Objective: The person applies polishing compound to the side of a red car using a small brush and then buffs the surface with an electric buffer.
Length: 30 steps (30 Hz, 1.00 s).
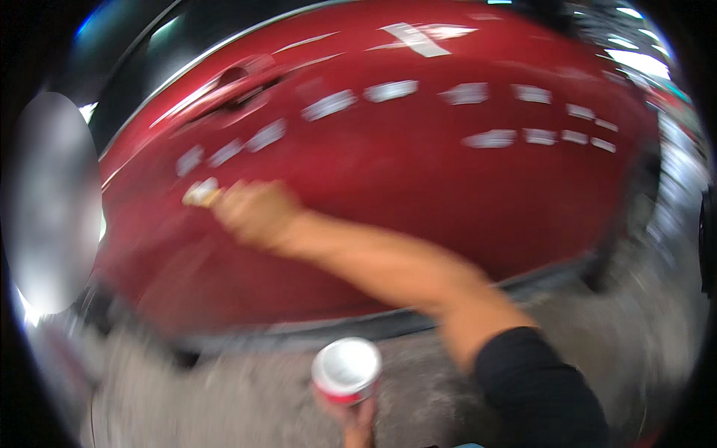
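Note:
My right arm, in a short black sleeve, stretches across the red car side panel point(418, 172). My right hand point(258, 213) is closed round a brush point(202, 193) loaded with white paste. Its tip is at the panel's left part; motion blur hides whether it touches the paint. White dabs point(391, 91) run in a curved row across the panel, with a second short row at the right. Low in front of me, my left hand point(358, 422) grips a white-and-red tub point(345, 390) from below. The tub's top is uncovered and shows a whitish inside.
A car door handle point(239, 89) juts out at the upper left, below a dark window. Dark trim point(358, 328) runs along the panel's lower edge above a grey concrete floor point(224, 392). A blurred grey-white shape point(56, 201) fills the far left.

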Available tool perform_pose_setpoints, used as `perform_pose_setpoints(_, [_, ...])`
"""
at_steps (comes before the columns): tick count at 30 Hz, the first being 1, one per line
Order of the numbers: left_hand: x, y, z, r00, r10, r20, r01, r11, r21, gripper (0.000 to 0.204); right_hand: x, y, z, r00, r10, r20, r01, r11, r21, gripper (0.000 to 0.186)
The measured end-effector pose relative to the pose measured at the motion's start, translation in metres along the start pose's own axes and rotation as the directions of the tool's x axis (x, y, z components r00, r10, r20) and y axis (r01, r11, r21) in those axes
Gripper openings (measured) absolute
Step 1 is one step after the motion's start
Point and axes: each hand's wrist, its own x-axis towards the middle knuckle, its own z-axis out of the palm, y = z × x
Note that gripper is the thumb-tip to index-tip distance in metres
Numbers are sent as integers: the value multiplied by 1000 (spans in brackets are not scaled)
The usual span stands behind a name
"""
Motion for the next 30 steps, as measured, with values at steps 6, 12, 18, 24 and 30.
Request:
perform_pose_setpoints(6, [-12,-19,33,993,-19,-114,27,998,65,67,-96,41,-58,995,92,-32,-93,996,-13,25])
perform_pose_setpoints(12, [-17,-52,49,992,-50,-117,62,993,104,65,-150,75,-153,976,173,-130,-189,974,-122,35])
perform_pose_setpoints(18, [-17,-116,85,990,-103,-94,119,975,187,58,-197,85,-248,905,290,-310,-304,953,1,49])
perform_pose_setpoints(24, [-24,-171,99,976,-205,-69,216,949,230,58,-302,71,-357,603,748,-275,-639,660,394,36])
perform_pose_setpoints(30, [-38,-240,107,917,-392,75,359,891,277,64,-393,50,-371,452,868,-204,-725,491,483,36])
